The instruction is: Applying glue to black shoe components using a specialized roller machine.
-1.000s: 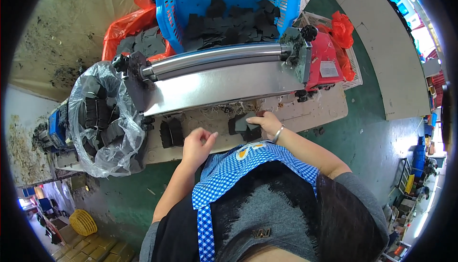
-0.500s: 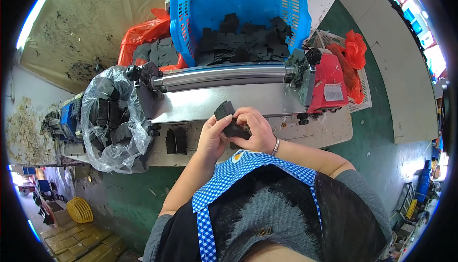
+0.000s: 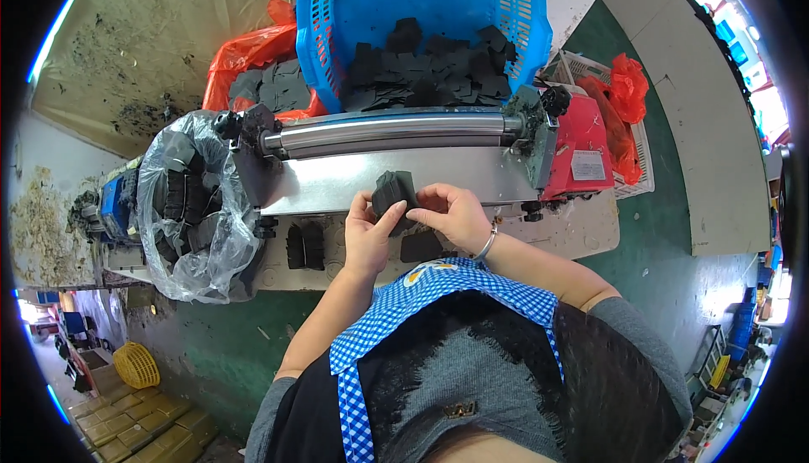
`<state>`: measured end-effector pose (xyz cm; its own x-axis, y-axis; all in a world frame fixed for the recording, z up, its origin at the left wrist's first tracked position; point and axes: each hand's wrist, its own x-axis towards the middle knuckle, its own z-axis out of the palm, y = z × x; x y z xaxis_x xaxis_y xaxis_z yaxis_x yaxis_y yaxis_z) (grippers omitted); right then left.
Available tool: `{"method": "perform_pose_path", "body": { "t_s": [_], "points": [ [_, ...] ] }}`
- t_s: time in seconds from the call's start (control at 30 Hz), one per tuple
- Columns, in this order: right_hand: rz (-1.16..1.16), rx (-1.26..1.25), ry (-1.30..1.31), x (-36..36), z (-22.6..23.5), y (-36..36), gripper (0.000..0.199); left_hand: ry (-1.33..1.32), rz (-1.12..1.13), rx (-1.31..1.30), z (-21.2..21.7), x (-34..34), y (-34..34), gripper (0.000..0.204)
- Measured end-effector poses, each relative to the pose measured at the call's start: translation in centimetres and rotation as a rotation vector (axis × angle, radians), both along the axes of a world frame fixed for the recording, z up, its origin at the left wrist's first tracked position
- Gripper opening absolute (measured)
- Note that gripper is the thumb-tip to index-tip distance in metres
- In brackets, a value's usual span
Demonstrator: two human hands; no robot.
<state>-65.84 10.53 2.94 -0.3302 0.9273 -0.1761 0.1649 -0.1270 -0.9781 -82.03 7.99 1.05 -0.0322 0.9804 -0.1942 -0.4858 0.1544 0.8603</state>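
A small stack of thin black sheet pieces (image 3: 393, 192) is held upright between my two hands, in front of the machine's metal plate. My left hand (image 3: 368, 235) grips its left side, thumb across the near face. On the right, the thumb and fingers of my right hand (image 3: 455, 219) pinch the stack's edge. Below it, close to my apron, a dark flat piece (image 3: 420, 246) lies on the worktable (image 3: 337, 276). Left of my left hand stand black bundles of similar pieces (image 3: 306, 246), side by side.
A roller machine (image 3: 392, 133) with a shiny plate (image 3: 354, 181) spans the table. Behind it, a blue basket (image 3: 421, 0) holds many loose black pieces. A clear plastic bag (image 3: 227, 252) with bundles stands left; a red housing (image 3: 581, 147) is at the right.
The stack has turned more upright and its pieces look squared together. My hands have moved slightly apart, the right one shifting right, uncovering the dark piece on the table.
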Motion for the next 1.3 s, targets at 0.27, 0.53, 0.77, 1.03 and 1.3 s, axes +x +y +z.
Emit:
{"method": "perform_pose_path", "body": {
  "t_s": [0.27, 0.53, 0.77, 1.03, 1.3],
  "points": [
    [-0.085, -0.561, 0.126, 0.9, -2.6, 2.9, 0.018, -0.168, 0.055, -0.111, 1.1, -1.7, 0.7, 0.028],
    [-0.186, -0.289, 0.173, -1.5, -0.3, 5.5, 0.026, 0.118, 0.216, 0.038, -0.4, -2.5, 1.6, 0.025],
    [-0.279, -0.513, 0.076, -0.8, -1.0, 5.3, 0.023, 0.023, 0.277, 0.001, -0.7, -3.2, 2.0, 0.025],
    [0.170, -0.399, 0.019, -1.3, -0.8, 5.0, 0.022, 0.307, 0.193, -0.121, -0.6, -2.3, 2.3, 0.030],
    [0.108, -0.293, 0.025, -1.3, -1.1, 5.5, 0.019, 0.115, 0.209, -0.017, 0.1, -2.2, 3.0, 0.026]
  ]
}}
